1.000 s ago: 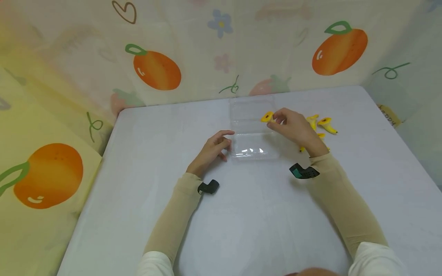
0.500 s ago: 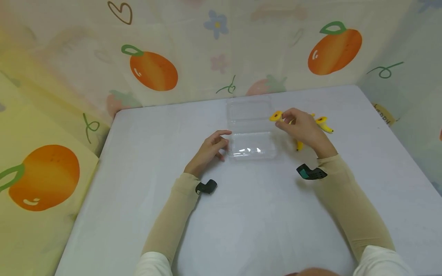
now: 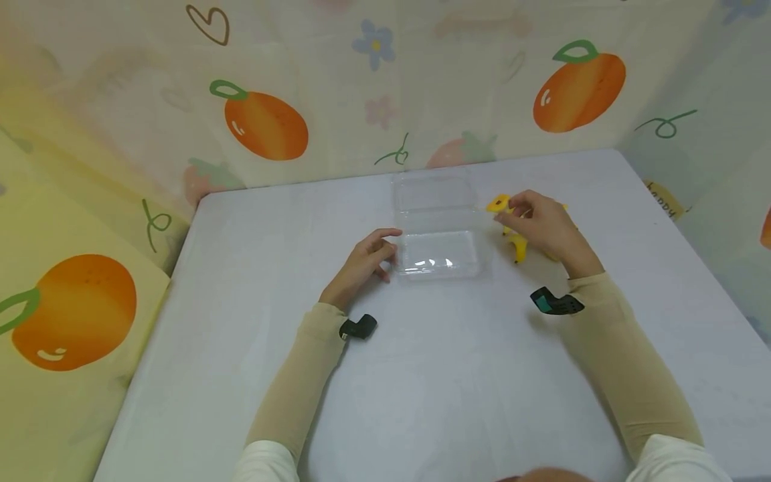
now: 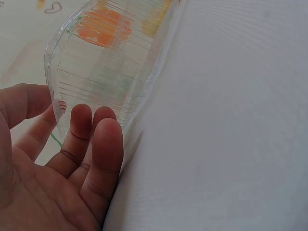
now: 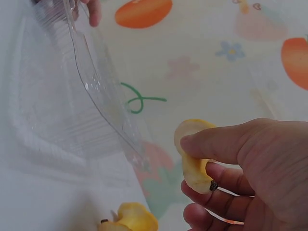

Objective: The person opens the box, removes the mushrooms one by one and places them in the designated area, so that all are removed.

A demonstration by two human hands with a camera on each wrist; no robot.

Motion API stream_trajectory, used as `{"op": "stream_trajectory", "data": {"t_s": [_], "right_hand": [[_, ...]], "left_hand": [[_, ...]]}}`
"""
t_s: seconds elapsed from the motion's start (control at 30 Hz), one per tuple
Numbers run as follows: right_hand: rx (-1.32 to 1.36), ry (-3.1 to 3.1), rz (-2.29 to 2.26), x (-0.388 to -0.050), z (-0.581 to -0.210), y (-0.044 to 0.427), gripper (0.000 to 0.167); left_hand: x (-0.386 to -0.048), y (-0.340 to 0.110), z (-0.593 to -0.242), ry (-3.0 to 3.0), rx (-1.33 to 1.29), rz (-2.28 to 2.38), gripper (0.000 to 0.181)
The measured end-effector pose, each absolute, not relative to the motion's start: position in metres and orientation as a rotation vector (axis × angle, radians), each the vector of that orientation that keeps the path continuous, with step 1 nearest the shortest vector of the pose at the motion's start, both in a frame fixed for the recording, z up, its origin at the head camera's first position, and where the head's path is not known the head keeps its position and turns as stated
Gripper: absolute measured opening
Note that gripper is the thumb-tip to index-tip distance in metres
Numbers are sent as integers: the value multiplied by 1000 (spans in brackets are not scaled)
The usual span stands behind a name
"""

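My right hand (image 3: 542, 224) pinches a small yellow banana-shaped toy (image 3: 498, 202) between thumb and fingers. The toy has a flared end with a dark centre and a dark tip, seen in the right wrist view. It is held above the table, right of the clear plastic box (image 3: 440, 272). The box lies with its lid (image 3: 434, 191) folded back, and nothing shows inside. My left hand (image 3: 364, 261) rests at the box's left side, its fingers relaxed against the rim (image 4: 48, 62). More yellow toys (image 3: 518, 248) lie under my right hand, partly hidden.
A white cloth covers the table (image 3: 421, 388). Behind it hangs a patterned curtain (image 3: 337, 60) with printed oranges, close to the lid. Dark wrist cameras (image 3: 358, 327) stick out from both sleeves.
My right hand has moved rightward with the yellow banana-shaped toy, away from the box and over the other toys. My left hand stays at the box. The head view has shifted slightly.
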State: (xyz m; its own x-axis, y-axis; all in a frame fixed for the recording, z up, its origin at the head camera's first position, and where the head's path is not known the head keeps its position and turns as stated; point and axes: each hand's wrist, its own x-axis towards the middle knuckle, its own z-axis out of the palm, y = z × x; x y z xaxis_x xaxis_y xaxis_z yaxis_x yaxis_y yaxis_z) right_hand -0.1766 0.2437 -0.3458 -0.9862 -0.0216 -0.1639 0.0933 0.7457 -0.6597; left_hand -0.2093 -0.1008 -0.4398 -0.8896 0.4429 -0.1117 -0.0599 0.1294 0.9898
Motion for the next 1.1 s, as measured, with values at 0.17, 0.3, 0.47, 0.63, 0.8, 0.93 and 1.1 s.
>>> {"op": "stream_trajectory", "data": {"t_s": [0.17, 0.3, 0.47, 0.63, 0.8, 0.93, 1.1], "right_hand": [[87, 2780, -1065, -176, -347, 251, 62], [87, 2798, -1061, -175, -348, 256, 62], [133, 2799, -1052, -173, -348, 261, 66], [171, 2795, -1063, -173, -350, 266, 66], [194, 2788, -1061, -172, -351, 272, 67], [202, 2796, -1055, -170, -352, 278, 72], [230, 2818, -1055, -167, -354, 285, 70]], "left_hand": [[-210, -101, -442, 2044, 374, 1808, 38], [-211, -101, -444, 2039, 374, 1815, 38], [-211, -101, -444, 2033, 371, 1817, 38], [-211, -101, -444, 2038, 380, 1816, 38], [-210, -102, -444, 2028, 379, 1821, 39], [-210, -101, -443, 2026, 377, 1820, 39], [-209, -100, -440, 2038, 376, 1810, 39]]}}
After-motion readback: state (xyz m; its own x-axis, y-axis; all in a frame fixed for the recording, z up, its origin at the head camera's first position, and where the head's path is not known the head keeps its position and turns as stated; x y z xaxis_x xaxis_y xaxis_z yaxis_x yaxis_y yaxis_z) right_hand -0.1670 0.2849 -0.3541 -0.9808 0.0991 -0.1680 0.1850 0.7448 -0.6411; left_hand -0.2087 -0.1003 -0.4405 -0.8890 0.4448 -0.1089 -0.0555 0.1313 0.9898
